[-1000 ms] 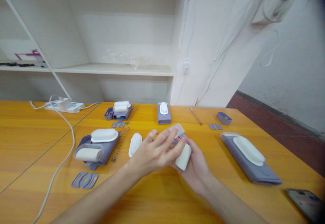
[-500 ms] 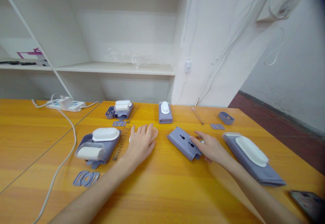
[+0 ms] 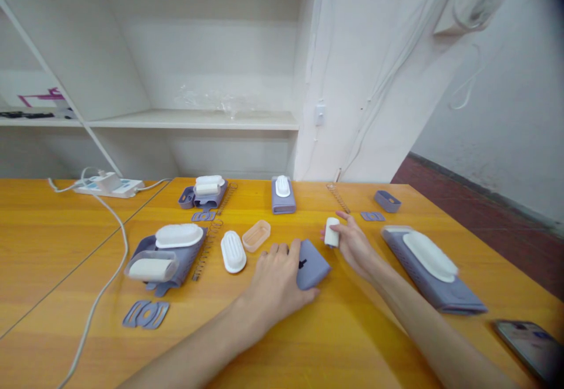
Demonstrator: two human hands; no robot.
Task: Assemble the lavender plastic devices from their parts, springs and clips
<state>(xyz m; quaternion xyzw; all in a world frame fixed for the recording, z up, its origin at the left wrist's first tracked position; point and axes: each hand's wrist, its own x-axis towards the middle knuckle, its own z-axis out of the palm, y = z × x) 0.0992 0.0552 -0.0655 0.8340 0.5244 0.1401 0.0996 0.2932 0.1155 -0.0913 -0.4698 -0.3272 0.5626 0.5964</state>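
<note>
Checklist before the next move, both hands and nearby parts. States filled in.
1. Left hand on the purple case: ok.
2. Right hand gripping the white block: ok.
3. A hand free: not ok, both occupied.
4. Clear tray and ribbed white oval apart from the left hand: ok.
5. Inside of the purple case: cannot tell, hidden.
6. Phone apart from the right forearm: ok.
</note>
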